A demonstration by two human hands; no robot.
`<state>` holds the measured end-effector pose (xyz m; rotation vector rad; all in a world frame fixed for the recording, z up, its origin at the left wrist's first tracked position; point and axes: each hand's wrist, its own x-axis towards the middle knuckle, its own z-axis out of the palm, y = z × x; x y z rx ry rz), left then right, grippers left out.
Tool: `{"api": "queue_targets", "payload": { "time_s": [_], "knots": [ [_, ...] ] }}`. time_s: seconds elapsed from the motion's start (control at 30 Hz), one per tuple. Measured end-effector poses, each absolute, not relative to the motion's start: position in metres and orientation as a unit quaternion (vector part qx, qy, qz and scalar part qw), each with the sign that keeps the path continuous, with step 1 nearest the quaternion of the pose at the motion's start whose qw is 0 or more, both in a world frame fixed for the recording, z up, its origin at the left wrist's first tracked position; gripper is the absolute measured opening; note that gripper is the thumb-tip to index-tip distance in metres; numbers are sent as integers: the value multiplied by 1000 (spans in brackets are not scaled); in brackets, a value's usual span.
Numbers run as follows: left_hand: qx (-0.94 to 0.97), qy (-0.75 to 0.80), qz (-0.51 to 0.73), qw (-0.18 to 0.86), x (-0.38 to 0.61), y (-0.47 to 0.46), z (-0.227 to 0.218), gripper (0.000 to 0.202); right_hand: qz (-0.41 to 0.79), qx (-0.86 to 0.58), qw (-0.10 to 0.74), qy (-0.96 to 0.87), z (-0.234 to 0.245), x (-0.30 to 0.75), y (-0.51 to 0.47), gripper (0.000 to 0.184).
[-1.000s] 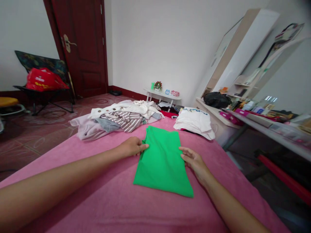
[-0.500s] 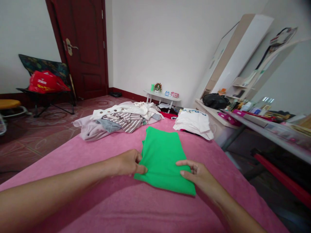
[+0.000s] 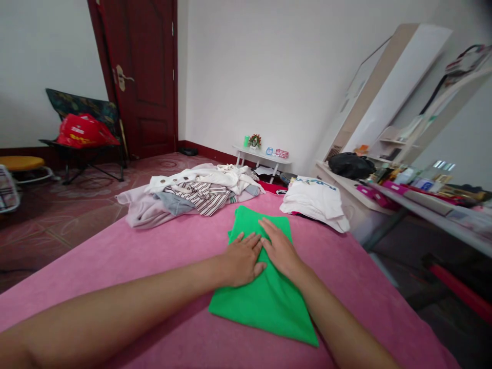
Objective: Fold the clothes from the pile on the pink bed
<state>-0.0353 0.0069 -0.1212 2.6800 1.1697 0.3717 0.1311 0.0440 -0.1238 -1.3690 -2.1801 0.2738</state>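
A folded bright green garment point(image 3: 265, 312) lies flat on the pink bedspread point(image 3: 165, 328) in front of me. My left hand point(image 3: 243, 260) rests palm down on the middle of the green cloth, fingers stretched out. Beside it, my right hand point(image 3: 280, 251) also lies flat on the cloth, pointing away from me, its fingers extended. The fingertips of both hands nearly meet. Slight creases run through the cloth below the hands.
Beyond it lies a loose heap of clothes point(image 3: 192, 192), white, striped and grey. A stack of white shirts point(image 3: 315, 200) sits to the right. A cluttered desk point(image 3: 438, 205) stands along the right side, a chair with a red bag point(image 3: 85, 130) at the far left.
Both hands have let go of the near side edges of the green garment and moved inward and away onto its middle, now flat. The near part of the garment reaches closer to me.
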Motion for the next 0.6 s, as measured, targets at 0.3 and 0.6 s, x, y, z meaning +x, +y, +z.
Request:
{"api": "queue_targets", "payload": {
  "time_s": [0.3,0.6],
  "knots": [
    [805,521,269,88,-82,68,-128,31,87,-538,300,-783,-158,153,85,41],
    [758,570,175,265,-125,106,-125,38,56,-314,308,-896,-125,116,37,44]
  ]
}}
